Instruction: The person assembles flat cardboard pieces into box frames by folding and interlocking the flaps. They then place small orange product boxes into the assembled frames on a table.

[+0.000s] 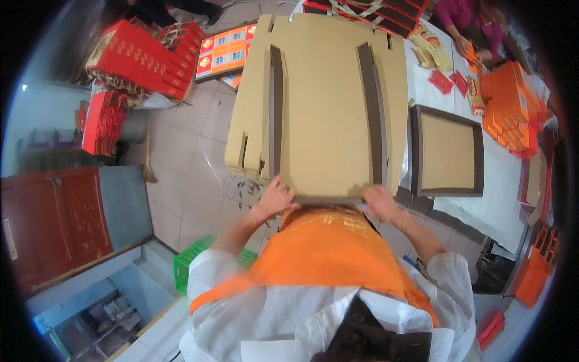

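A partly folded cardboard tray (pixel 325 127) lies in front of me, with a plain tan inside and dark brown sides. Its left and right sides stand up, and so does the near side by my apron; no raised wall shows at its far end. My left hand (pixel 277 198) is closed on the near left corner. At the near right corner, my right hand (pixel 379 204) grips the same tray, its fingertips bent over the edge. Beneath the tray is a stack of flat tan cardboard sheets (pixel 246 120).
On the white-covered table (pixel 449 78) at right sits a finished-looking tray (pixel 447 152) with dark walls. Orange boxes (pixel 509 102) are piled beyond it, near a co-worker's hands (pixel 467 51). Red boxes (pixel 142 60) stand at far left; a green crate (pixel 192 259) is near my left elbow.
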Available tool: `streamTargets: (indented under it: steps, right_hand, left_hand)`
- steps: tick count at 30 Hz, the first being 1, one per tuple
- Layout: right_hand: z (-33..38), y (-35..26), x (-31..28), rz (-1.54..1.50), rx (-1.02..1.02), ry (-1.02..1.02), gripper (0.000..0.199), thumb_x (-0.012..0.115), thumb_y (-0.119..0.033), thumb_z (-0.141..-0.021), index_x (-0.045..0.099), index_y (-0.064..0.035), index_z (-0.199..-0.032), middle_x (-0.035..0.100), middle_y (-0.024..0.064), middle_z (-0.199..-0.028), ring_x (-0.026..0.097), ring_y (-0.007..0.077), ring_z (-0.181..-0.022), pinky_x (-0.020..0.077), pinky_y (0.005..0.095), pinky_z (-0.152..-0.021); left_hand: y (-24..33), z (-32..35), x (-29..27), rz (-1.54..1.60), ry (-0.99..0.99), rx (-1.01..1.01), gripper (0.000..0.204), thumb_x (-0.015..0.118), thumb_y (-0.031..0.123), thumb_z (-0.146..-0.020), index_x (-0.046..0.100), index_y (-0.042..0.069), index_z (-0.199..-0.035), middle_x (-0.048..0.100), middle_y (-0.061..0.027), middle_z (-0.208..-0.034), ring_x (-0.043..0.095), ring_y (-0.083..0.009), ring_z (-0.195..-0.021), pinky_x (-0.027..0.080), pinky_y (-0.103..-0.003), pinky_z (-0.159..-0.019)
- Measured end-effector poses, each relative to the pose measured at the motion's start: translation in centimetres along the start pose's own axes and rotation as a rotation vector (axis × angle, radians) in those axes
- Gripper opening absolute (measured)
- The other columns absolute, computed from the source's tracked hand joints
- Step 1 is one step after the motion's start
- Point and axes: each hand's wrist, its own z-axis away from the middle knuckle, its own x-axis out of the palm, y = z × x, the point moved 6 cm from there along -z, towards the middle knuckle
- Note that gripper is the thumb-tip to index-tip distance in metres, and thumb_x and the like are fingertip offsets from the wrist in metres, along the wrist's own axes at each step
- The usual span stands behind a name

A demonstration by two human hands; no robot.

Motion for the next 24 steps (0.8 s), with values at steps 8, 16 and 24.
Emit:
streamTargets:
  steps: [8, 16, 24]
  right_hand:
    - [-10.4, 16.9, -8.9, -0.438, 0.467, 0.780, 0.048, 0.064, -0.025, -0.086, 0.046, 0.0037, -0.120, 0.051, 0.0218, -0.120, 0.049, 0.0355, -0.115, 0.0386, 0.0418, -0.098]
    - [-27.8, 30.3, -12.4, -0.671, 0.909, 0.693, 0.049, 0.068, -0.021, -0.081, 0.051, 0.0012, -0.120, 0.061, 0.0161, -0.111, 0.058, 0.0238, -0.100, 0.0456, 0.0346, -0.086]
    - [-26.4, 28.9, -12.3, -1.068, 0.549, 0.556, 0.028, 0.062, -0.024, -0.087, 0.059, -0.0065, -0.110, 0.059, 0.0007, -0.100, 0.052, 0.0102, -0.092, 0.0415, 0.0246, -0.082]
  left_hand:
    - [-17.7, -9.2, -7.3, 0.390, 0.657, -0.307, 0.050, 0.069, 0.027, -0.077, 0.052, 0.000, -0.116, 0.053, -0.0187, -0.119, 0.046, -0.0357, -0.116, 0.032, -0.049, -0.102]
    - [-35.9, -23.2, -6.5, 0.841, 0.709, -0.903, 0.045, 0.065, 0.021, -0.077, 0.054, -0.002, -0.115, 0.057, -0.0205, -0.108, 0.055, -0.0359, -0.101, 0.043, -0.040, -0.088]
    - [-34.2, -22.9, -5.1, 1.537, 0.407, -0.530, 0.037, 0.062, 0.018, -0.082, 0.059, 0.000, -0.114, 0.059, -0.0057, -0.107, 0.053, -0.0129, -0.099, 0.041, -0.029, -0.087]
